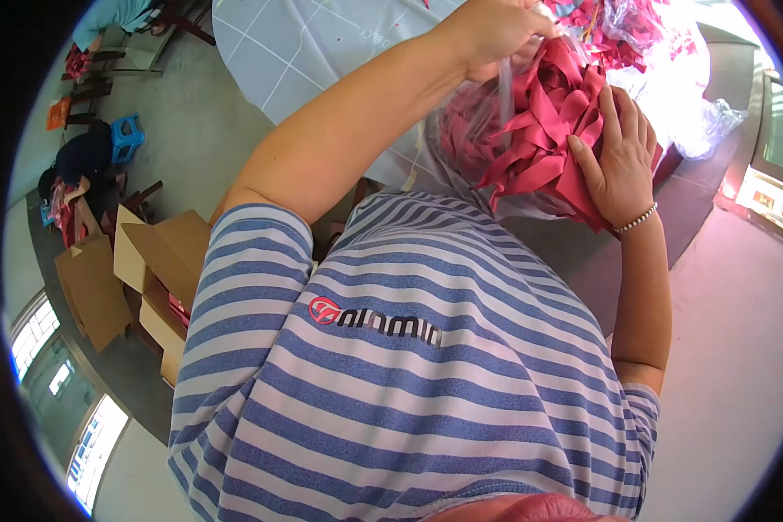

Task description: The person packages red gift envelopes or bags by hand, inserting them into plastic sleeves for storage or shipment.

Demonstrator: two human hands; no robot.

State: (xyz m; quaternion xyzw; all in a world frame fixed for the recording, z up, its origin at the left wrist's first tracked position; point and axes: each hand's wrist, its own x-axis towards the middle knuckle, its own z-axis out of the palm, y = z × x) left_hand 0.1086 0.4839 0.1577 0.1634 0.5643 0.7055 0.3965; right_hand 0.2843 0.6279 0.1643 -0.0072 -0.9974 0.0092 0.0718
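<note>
My left hand [505,39], at the top, is closed in a pinch on the edge of a clear plastic bag [505,91]. Inside and at the mouth of this bag is a thick bundle of red ribbon strips [552,113], with many loose, twisted ends. Against the right side of the bundle lies my right hand [622,157], its fingers stretched out and the thumb apart, touching the strips. A beaded bracelet circles that wrist. The underside of the bag is partly hidden by the bundle.
A table with a grey grid-patterned cover [296,52] lies beneath. More red strips in clear plastic [622,39] sit beyond. Open cardboard boxes [161,252] stand at the left. A blue stool [128,137] and another person [83,161] are farther back.
</note>
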